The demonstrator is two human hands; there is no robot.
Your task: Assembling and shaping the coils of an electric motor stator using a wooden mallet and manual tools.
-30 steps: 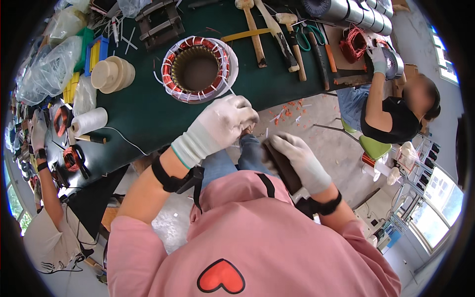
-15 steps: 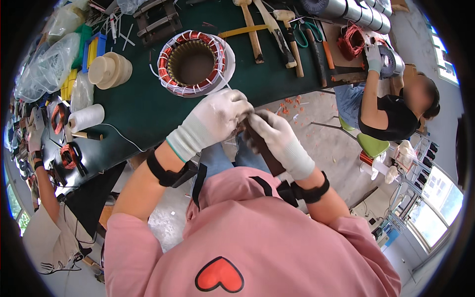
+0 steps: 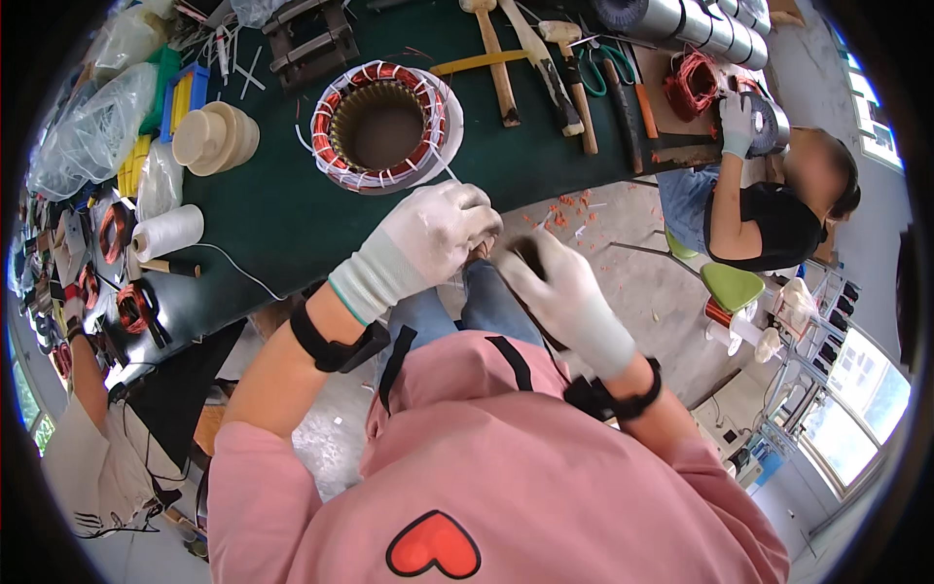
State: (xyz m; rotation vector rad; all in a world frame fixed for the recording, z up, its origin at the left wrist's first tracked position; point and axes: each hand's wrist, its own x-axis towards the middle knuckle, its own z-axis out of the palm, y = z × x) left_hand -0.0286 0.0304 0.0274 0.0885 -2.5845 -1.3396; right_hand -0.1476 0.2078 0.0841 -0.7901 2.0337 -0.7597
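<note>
My left hand [image 3: 428, 238], in a white glove, is curled shut just off the front edge of the green table [image 3: 263, 209]. It pinches a thin white cord [image 3: 450, 175] that runs up to the motor stator [image 3: 384, 127], a ring of copper windings laced in white. My right hand [image 3: 559, 297], also gloved, meets the left fingertip to fingertip and grips a small dark tool [image 3: 528, 258]. What the tool's tip touches is hidden by my fingers.
Hammers and wooden-handled tools [image 3: 501, 68] lie behind the stator. A white thread spool [image 3: 167, 232], a tan tape roll [image 3: 209, 136] and plastic bags are at left. Another person [image 3: 759, 214] works on a copper coil [image 3: 693, 83] at right.
My right hand has risen from my lap with the dark tool and joined my left hand. The left hand stayed near the table edge, shifting slightly right.
</note>
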